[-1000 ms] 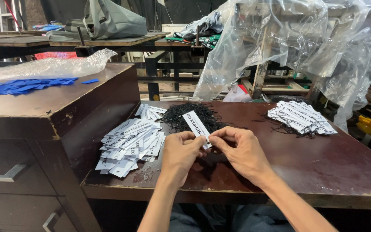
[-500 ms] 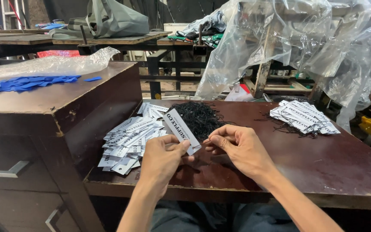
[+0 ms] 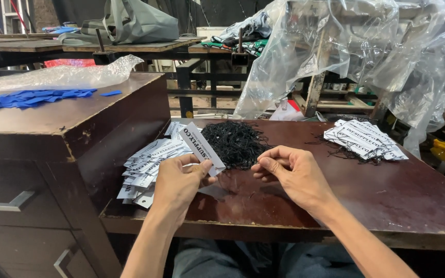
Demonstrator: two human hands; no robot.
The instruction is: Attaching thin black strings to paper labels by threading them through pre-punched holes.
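Observation:
My left hand [image 3: 178,183] pinches a white paper tag [image 3: 200,146] with black print, held tilted above the dark wooden table [image 3: 387,206]. My right hand [image 3: 292,172] is just to its right, fingers curled together by a thin black string that runs from the tag; whether it grips the string I cannot tell. Behind both hands lies a heap of black strings [image 3: 235,141]. A pile of loose white tags [image 3: 148,164] sits to the left of my left hand. A second pile of white tags with strings [image 3: 364,139] lies at the table's far right.
A taller brown cabinet [image 3: 78,134] with drawers stands at the left, carrying blue cut pieces [image 3: 27,98] and a clear plastic bag [image 3: 63,74]. Clear plastic sheeting [image 3: 366,51] drapes over a frame behind the table. Workbenches with a grey bag [image 3: 135,23] stand further back.
My hands have drawn apart: the left one carried the tag left and raised it, and the right one moved slightly right.

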